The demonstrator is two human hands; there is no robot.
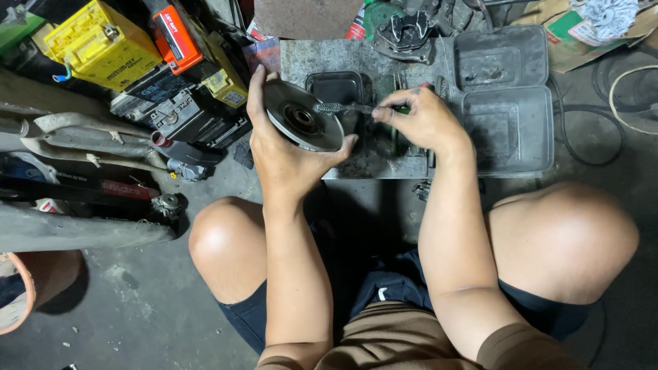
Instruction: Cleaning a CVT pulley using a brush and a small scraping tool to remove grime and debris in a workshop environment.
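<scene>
Concrete floor [137, 301], grey tray [510, 130] upper right. Left hand [281, 154] fingers wrapped around metal pulley disc [303, 116], frame centre; right hand [421, 123] pinched on small brush [343, 108] touching disc.

A round, dark metal pulley disc [303, 115] with a black hub hole at its centre is tilted up on edge, face toward the camera, above a grimy metal plate. A small wire brush [340, 108] lies level, its bristled tip resting on the disc's face just right of the hub.
</scene>
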